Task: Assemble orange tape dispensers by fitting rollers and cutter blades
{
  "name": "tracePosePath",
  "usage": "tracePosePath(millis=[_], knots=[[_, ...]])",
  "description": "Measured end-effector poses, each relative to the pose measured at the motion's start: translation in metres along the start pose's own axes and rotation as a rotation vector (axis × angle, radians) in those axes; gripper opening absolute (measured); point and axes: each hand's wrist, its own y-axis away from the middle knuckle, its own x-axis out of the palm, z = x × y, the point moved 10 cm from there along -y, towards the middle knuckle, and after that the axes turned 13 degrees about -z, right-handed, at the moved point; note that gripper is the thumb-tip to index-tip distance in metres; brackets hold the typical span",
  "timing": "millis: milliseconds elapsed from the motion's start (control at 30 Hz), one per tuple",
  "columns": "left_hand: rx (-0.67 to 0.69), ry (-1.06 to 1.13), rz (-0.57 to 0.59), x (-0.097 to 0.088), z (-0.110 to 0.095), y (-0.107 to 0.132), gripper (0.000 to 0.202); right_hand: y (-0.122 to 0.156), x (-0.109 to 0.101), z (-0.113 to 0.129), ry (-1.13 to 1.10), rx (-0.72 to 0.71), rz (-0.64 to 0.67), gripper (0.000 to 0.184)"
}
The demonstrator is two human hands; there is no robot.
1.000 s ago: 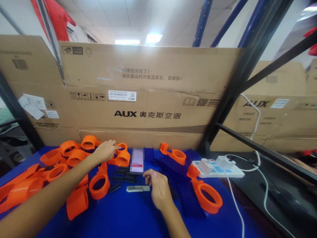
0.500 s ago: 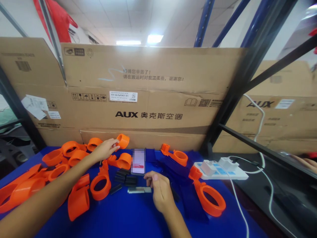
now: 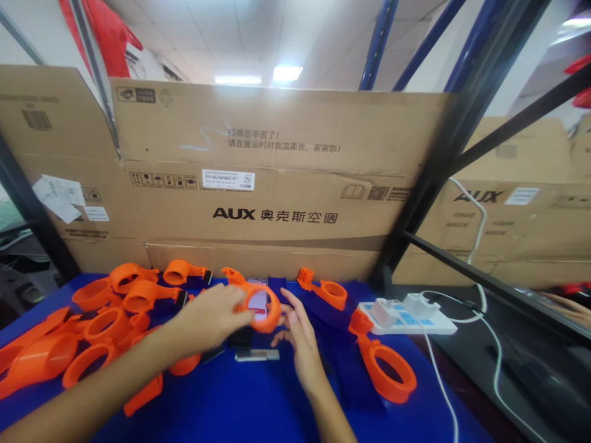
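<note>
My left hand (image 3: 219,315) grips an orange plastic tape dispenser (image 3: 275,309), held up in front of the phone (image 3: 258,300), which shows partly through its ring. Just right of that ring is my right hand (image 3: 301,347), its fingers apart; whether the fingertips touch the ring I cannot tell. Below the hands lies a stack of thin metal strips (image 3: 257,355). Black pieces (image 3: 241,338) beside it are partly hidden by my left hand. Several more orange tape dispensers (image 3: 107,325) are piled under and beyond my left forearm.
Two orange dispensers, one farther back (image 3: 334,295) and one nearer (image 3: 392,384), lie right of my right hand. A white power strip (image 3: 429,327) with plugs and cables sits beyond them. A cardboard wall (image 3: 277,246) closes the back. Another person's hand (image 3: 572,311) shows at the right edge.
My left hand has come right and nearer from the back of the table, bringing the orange tape dispenser before the phone. My right hand has risen slightly and its fingers have spread.
</note>
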Motion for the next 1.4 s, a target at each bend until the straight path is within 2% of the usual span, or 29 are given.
tracePosePath(millis=[67,100,167,200,267,333,400,433,500,567,633,767,867,933,1067,1167,1233,1300,1400], knots=[[0.155,0.021,0.117,0.023,-0.030,0.016,0.019,0.002,0.008,-0.005,-0.045,0.086,0.077,0.055],[0.197,0.030,0.162,0.032,-0.038,0.023,0.025,0.003,0.011,-0.007,-0.033,0.110,0.115,0.055],[0.193,0.080,0.180,0.042,-0.041,0.033,0.036,0.004,0.012,-0.011,0.010,0.123,0.132,0.053],[0.138,0.119,0.148,0.042,-0.036,0.035,0.040,0.003,0.010,-0.012,0.023,0.117,0.106,0.050],[-0.067,0.226,0.020,0.041,-0.015,0.038,0.048,-0.001,0.003,-0.011,0.010,0.091,0.019,0.044],[-0.385,0.399,-0.174,0.041,0.014,0.044,0.060,-0.004,0.000,-0.009,-0.028,0.064,-0.022,0.045],[-0.704,0.697,-0.332,0.055,0.037,0.054,0.068,-0.005,0.006,-0.005,-0.045,0.050,0.013,0.046],[-0.832,0.875,-0.354,0.070,0.040,0.057,0.064,-0.004,0.010,-0.004,-0.044,0.048,0.044,0.046],[-0.994,1.213,-0.292,0.101,0.032,0.053,0.054,-0.001,0.016,-0.002,-0.037,0.048,0.093,0.043],[-1.057,1.416,-0.219,0.120,0.021,0.045,0.051,0.001,0.019,-0.001,-0.026,0.025,0.103,0.037],[-1.082,1.483,-0.203,0.127,0.018,0.041,0.049,0.002,0.018,-0.001,0.007,-0.033,0.084,0.030],[-1.123,1.511,-0.217,0.130,0.021,0.050,0.048,0.004,0.017,-0.010,0.155,-0.127,0.084,0.025],[-1.138,1.405,-0.260,0.125,0.032,0.060,0.043,0.004,0.018,-0.017,0.288,-0.158,0.125,0.027],[-1.154,1.297,-0.353,0.116,0.046,0.065,0.037,0.004,0.017,-0.015,0.361,-0.197,0.119,0.029],[-1.264,1.245,-0.647,0.094,0.077,0.076,0.035,0.004,0.015,-0.005,0.560,-0.294,0.095,0.021],[-1.341,1.281,-0.763,0.084,0.089,0.082,0.037,0.015,0.029,-0.006,0.726,-0.371,0.283,0.010],[-1.357,1.304,-0.813,0.081,0.091,0.085,0.038,0.025,0.039,-0.012,0.803,-0.396,0.432,0.014],[-1.338,1.331,-0.813,0.081,0.089,0.083,0.039,0.031,0.044,-0.018,0.851,-0.405,0.523,0.017],[-1.322,1.356,-0.775,0.088,0.085,0.081,0.040,0.035,0.049,-0.021,0.866,-0.424,0.581,0.010]])
